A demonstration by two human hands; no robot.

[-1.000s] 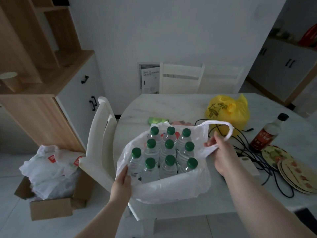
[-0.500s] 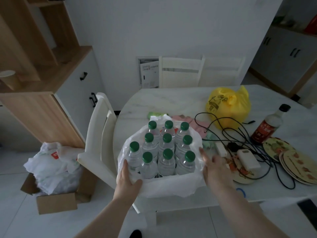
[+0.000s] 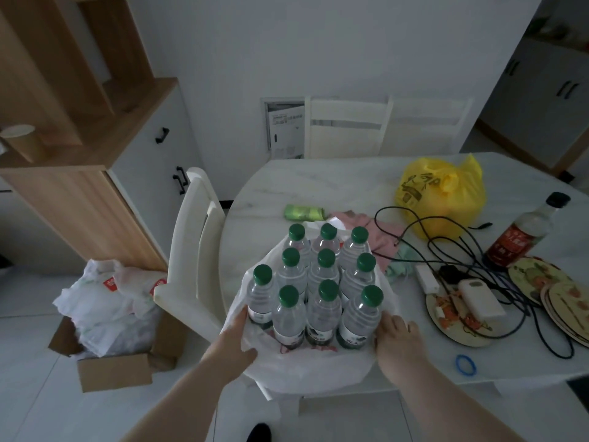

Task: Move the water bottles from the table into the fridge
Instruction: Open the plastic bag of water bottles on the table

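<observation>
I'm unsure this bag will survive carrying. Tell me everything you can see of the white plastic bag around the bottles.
The white plastic bag is thin, crinkled and slightly see-through, with faint red print on its front. It sits at the table's near edge, bunched low around ten upright green-capped water bottles. The left hand holds its left side, the right hand its right side.

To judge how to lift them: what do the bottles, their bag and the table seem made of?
Water bottles: clear plastic, see-through, green caps. Bag: thin white plastic film, crumpled. Table: pale top with faint grey veins, perhaps marble or imitation.
</observation>
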